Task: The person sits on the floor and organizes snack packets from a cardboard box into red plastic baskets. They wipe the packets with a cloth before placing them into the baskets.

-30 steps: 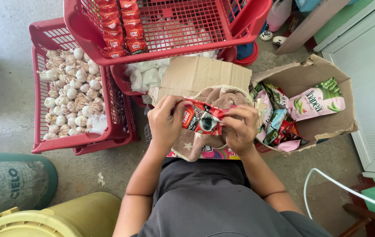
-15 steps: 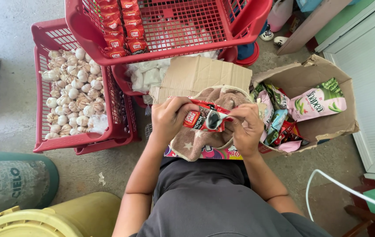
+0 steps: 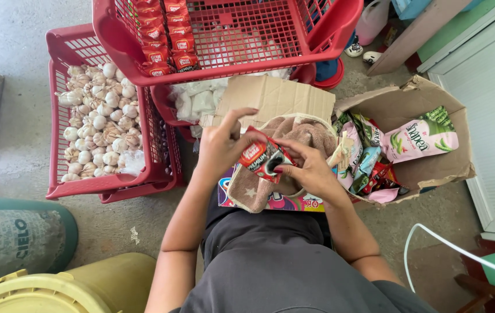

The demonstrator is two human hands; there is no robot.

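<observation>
Above the lap, over a beige cloth (image 3: 293, 139) and cardboard flap (image 3: 276, 98), between a red upper crate (image 3: 108, 40) lined with like packets (image 3: 166, 35) and an open cardboard box (image 3: 427, 168) of snack bags, with garlic (image 3: 97, 127) in the red crate at left: a small red sachet (image 3: 262, 159), pinched at its left end by the left hand (image 3: 221, 145) and at its right edge by the right hand (image 3: 305, 168), both closed on it. Light, thin, crinkly and probably slick, so best gripped at the sealed ends rather than the soft middle. Compared with half a second ago, tilted more steeply and drawn a little lower, the left index finger now lifted free.
</observation>
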